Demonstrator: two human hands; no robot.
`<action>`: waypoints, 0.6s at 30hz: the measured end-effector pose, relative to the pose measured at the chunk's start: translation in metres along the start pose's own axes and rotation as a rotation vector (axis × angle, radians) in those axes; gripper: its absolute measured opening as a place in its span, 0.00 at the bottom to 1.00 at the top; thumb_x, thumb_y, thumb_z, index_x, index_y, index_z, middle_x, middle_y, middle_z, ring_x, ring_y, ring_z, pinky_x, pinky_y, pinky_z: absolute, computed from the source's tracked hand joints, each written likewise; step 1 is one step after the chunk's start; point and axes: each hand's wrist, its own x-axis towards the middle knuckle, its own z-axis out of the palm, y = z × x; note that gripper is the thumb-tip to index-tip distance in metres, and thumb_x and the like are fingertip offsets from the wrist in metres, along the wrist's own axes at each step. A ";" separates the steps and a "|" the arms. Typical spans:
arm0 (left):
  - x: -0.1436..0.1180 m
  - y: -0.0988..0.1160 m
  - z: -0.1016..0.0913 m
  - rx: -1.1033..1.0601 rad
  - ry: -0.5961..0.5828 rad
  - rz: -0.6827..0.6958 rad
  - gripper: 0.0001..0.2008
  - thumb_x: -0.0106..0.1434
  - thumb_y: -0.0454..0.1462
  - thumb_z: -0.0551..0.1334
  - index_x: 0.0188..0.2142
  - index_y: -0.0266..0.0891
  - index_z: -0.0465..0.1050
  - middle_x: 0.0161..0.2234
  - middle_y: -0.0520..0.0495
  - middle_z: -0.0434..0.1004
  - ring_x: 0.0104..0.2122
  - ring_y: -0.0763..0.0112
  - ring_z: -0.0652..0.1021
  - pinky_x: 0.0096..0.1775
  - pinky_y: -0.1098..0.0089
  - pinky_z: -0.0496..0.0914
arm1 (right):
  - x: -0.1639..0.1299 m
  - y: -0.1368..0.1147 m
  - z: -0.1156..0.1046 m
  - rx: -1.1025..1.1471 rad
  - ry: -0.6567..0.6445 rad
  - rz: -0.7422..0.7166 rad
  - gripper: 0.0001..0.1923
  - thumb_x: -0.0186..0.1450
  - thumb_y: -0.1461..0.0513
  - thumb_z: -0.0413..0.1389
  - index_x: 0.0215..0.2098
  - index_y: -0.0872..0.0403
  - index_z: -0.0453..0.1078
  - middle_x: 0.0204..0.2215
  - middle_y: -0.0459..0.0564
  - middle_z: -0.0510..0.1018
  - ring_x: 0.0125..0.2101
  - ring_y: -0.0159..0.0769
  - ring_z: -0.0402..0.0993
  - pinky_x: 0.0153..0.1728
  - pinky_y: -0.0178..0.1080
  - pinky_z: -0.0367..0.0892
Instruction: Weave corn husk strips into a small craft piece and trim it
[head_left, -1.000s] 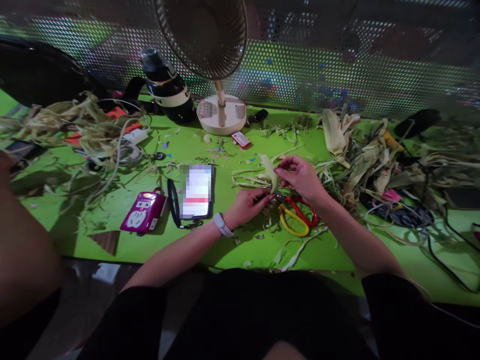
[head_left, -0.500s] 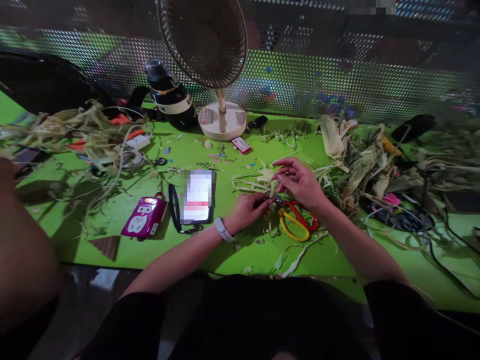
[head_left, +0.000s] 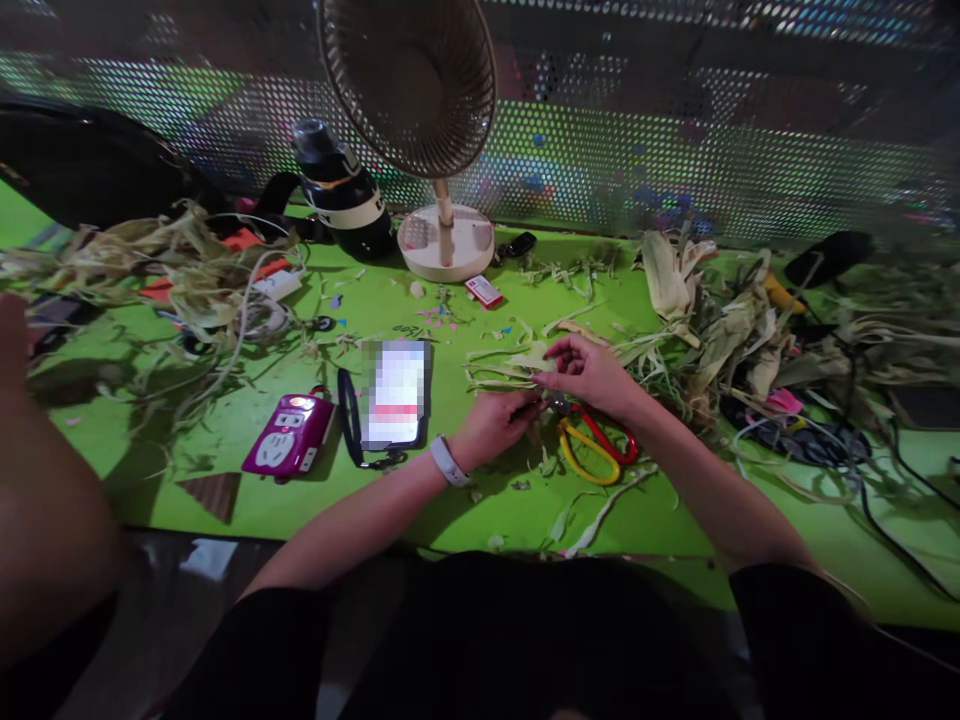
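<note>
My left hand (head_left: 496, 432), with a pale band on the wrist, is closed in a pinch on a small piece of corn husk that its fingers mostly hide. Just above, my right hand (head_left: 589, 372) has thumb and fingers drawn together at the same husk piece. Pale corn husk strips (head_left: 501, 368) lie to the left of the fingertips on the green table. Scissors (head_left: 590, 452) with one red and one yellow handle rest under my right wrist, their blades partly covered by my hands.
A phone (head_left: 397, 395) and a purple power socket (head_left: 289, 435) lie left. Behind stand a fan (head_left: 446, 245) and a black bottle (head_left: 345, 200). Dried corn husks (head_left: 731, 330) heap at the right, more husks (head_left: 187, 265) at the left with cables. Another person's arm (head_left: 52, 500) is at far left.
My right hand has shifted slightly left and down, its fingers curling in closer to the left fingertips. My left hand has stayed nearly in place; the scissors lie as before.
</note>
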 end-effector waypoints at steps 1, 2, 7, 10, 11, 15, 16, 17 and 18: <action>0.000 -0.001 0.000 -0.003 0.007 0.003 0.12 0.66 0.39 0.57 0.41 0.36 0.78 0.32 0.43 0.81 0.29 0.70 0.77 0.34 0.71 0.68 | 0.000 0.000 0.000 -0.004 -0.009 -0.002 0.24 0.46 0.53 0.68 0.35 0.55 0.67 0.23 0.40 0.67 0.21 0.25 0.60 0.22 0.32 0.58; 0.000 -0.002 0.001 -0.007 0.012 0.006 0.11 0.66 0.38 0.57 0.41 0.36 0.77 0.33 0.43 0.81 0.31 0.69 0.78 0.36 0.70 0.69 | -0.001 0.000 0.000 0.000 -0.015 -0.006 0.24 0.46 0.53 0.67 0.36 0.55 0.68 0.24 0.40 0.67 0.21 0.25 0.60 0.22 0.32 0.59; 0.000 -0.002 -0.001 0.004 0.008 0.007 0.10 0.65 0.37 0.58 0.39 0.36 0.77 0.33 0.43 0.81 0.30 0.70 0.76 0.35 0.70 0.67 | -0.003 -0.001 0.002 0.058 -0.001 -0.022 0.22 0.50 0.56 0.65 0.41 0.56 0.69 0.28 0.43 0.71 0.26 0.28 0.67 0.30 0.35 0.65; 0.001 0.002 -0.004 0.026 0.001 -0.031 0.09 0.65 0.35 0.58 0.38 0.36 0.77 0.28 0.46 0.79 0.26 0.72 0.74 0.32 0.72 0.65 | -0.004 -0.001 0.003 0.052 -0.012 -0.044 0.16 0.53 0.56 0.62 0.37 0.56 0.71 0.28 0.45 0.74 0.27 0.30 0.68 0.32 0.37 0.65; 0.001 0.003 -0.005 0.027 -0.001 -0.044 0.09 0.65 0.36 0.58 0.37 0.36 0.77 0.27 0.46 0.78 0.25 0.73 0.73 0.31 0.72 0.64 | -0.003 0.000 0.003 0.056 -0.001 -0.056 0.14 0.53 0.56 0.62 0.35 0.55 0.72 0.27 0.46 0.74 0.27 0.30 0.68 0.32 0.37 0.65; 0.002 0.006 -0.005 -0.035 -0.013 -0.098 0.12 0.66 0.39 0.57 0.35 0.35 0.76 0.26 0.46 0.78 0.24 0.73 0.73 0.29 0.72 0.64 | 0.000 0.002 0.001 0.069 0.068 -0.101 0.11 0.54 0.55 0.61 0.29 0.55 0.70 0.25 0.45 0.73 0.26 0.31 0.67 0.31 0.36 0.65; 0.002 0.006 -0.004 -0.078 -0.015 -0.112 0.12 0.67 0.40 0.57 0.36 0.35 0.76 0.26 0.46 0.78 0.24 0.73 0.74 0.29 0.73 0.65 | 0.001 0.003 0.001 0.051 0.097 -0.118 0.12 0.55 0.55 0.61 0.29 0.55 0.70 0.26 0.45 0.73 0.27 0.31 0.67 0.32 0.37 0.65; 0.003 0.006 -0.004 -0.127 -0.018 -0.126 0.13 0.67 0.42 0.56 0.36 0.35 0.75 0.27 0.47 0.79 0.24 0.73 0.75 0.29 0.73 0.66 | 0.002 0.003 0.000 0.029 0.131 -0.139 0.12 0.55 0.55 0.62 0.29 0.55 0.70 0.26 0.46 0.73 0.28 0.31 0.67 0.32 0.37 0.65; 0.003 0.006 -0.003 -0.179 -0.016 -0.138 0.14 0.67 0.43 0.56 0.37 0.36 0.75 0.27 0.47 0.79 0.25 0.72 0.76 0.29 0.73 0.67 | 0.002 0.003 0.000 0.008 0.166 -0.160 0.12 0.55 0.54 0.62 0.28 0.55 0.70 0.27 0.46 0.73 0.29 0.32 0.67 0.32 0.37 0.64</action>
